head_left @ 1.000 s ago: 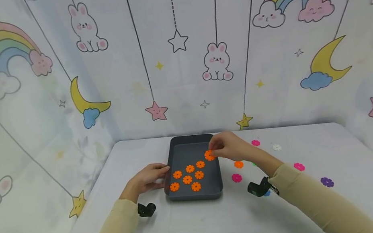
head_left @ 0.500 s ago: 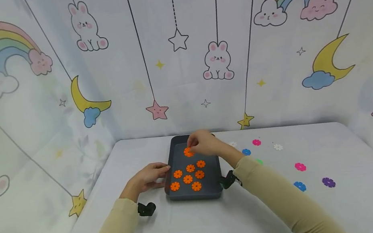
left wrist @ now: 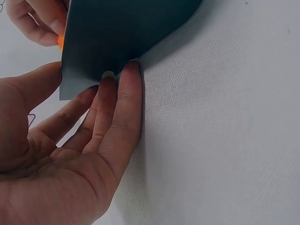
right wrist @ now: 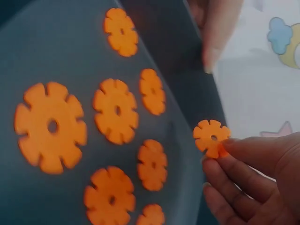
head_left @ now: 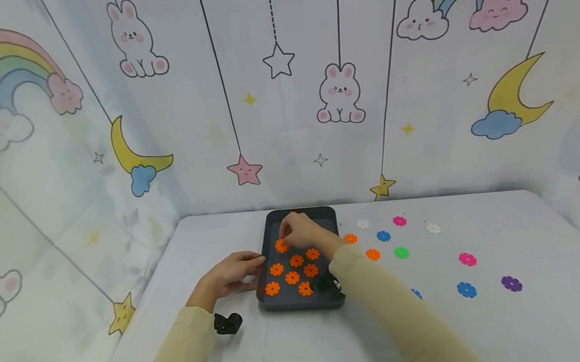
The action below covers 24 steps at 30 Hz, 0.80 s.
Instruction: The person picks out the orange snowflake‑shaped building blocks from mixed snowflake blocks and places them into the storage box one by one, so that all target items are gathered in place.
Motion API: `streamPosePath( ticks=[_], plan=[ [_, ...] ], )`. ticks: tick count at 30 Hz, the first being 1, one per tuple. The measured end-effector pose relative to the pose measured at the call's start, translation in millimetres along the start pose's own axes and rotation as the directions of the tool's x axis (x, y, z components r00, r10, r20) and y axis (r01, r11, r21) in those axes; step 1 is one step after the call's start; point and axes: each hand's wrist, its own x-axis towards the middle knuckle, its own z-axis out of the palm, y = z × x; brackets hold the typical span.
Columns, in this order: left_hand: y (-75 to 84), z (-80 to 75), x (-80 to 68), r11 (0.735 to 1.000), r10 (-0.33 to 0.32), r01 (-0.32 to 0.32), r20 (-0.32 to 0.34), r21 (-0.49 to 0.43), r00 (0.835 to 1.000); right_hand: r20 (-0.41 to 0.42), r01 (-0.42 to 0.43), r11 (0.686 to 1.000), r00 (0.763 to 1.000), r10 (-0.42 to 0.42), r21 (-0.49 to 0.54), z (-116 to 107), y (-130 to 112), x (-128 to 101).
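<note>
Right hand: an orange flower disc [right wrist: 212, 137] is pinched at its edge by the fingertips [right wrist: 234, 150] of the right hand [head_left: 298, 230], above the far left part of the tray [head_left: 337, 297].
Left hand: the left hand [head_left: 228, 276] is laid flat, fingers [left wrist: 124, 108] straight, against the tray's outer left wall; nothing is grasped.
Tray: dark grey, rectangular, smooth, with rounded corners and a low raised rim; it is set near the table's far edge, close to the backdrop.
Discs in tray: six orange discs [head_left: 292, 277] are lying flat on the floor, grouped in the near half; the far half is bare beneath the hand.
Disc shape: thin, round, notched like petals, with a small centre hole.
Loose discs: others [head_left: 401, 252] in orange, blue, green, pink, white and purple are scattered on the table right of the tray, well apart from one another.
Table [head_left: 306, 355]: covered in white, finely woven cloth; a broad bare stretch is left in front.
</note>
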Motion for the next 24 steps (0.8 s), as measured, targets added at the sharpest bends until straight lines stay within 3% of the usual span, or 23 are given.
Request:
streamPosePath(
  ticks=[8, 24],
  plan=[
    [1.1, 0.0, -5.2, 1.0, 0.014, -0.014, 0.007, -0.001, 1.0, 0.023, -0.024, 0.995, 0.999, 0.027, -0.095, 20, 1, 6],
    [0.0, 0.1, -2.2, 1.0, 0.014, -0.014, 0.003, -0.005, 1.0, 0.061, -0.084, 0.984, 0.994, 0.094, -0.16, 29, 3, 13]
  ],
)
